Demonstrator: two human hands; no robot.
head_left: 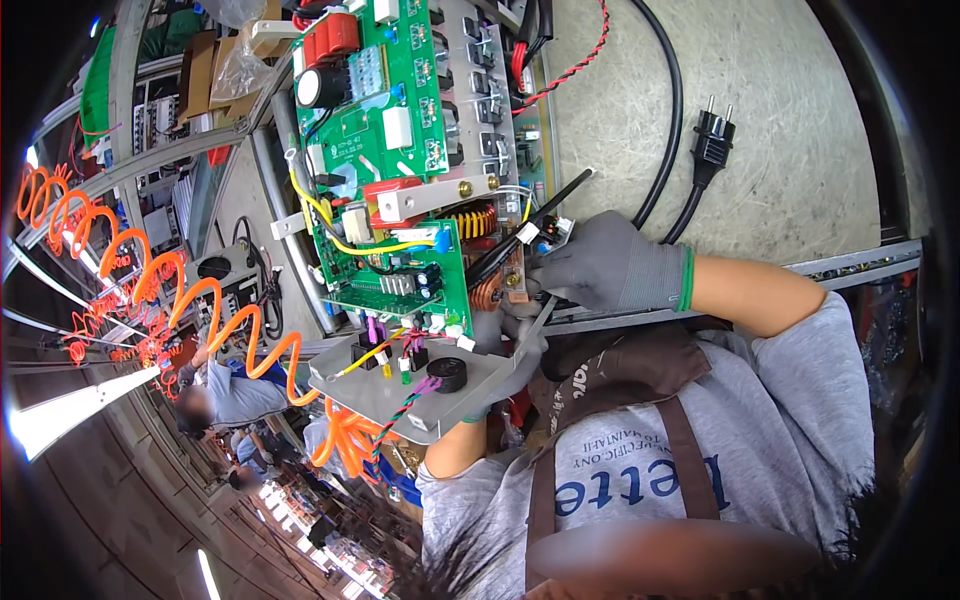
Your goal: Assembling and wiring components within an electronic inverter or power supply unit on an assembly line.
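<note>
A large electronics assembly with green circuit boards (350,150) stands upright in front of me. At its near end is a bent grey metal panel (440,395) carrying a round black knob (446,375). My left hand (518,365), in a grey glove, reaches round the panel's edge, its fingers bent by the copper coil (487,293); the panel partly hides it. My right hand (605,268), gloved in grey with a green cuff, is closed beside the copper terminal block (515,275). Its fingertips are hidden, so what they pinch cannot be made out. Black cables (500,258) run just above them.
A black power plug (712,145) and its thick cord (676,100) lie on the worn bench top (800,130) at right. A metal rail (850,262) edges the bench. Orange coiled air hoses (205,300) hang at left, where other people (235,390) are at work.
</note>
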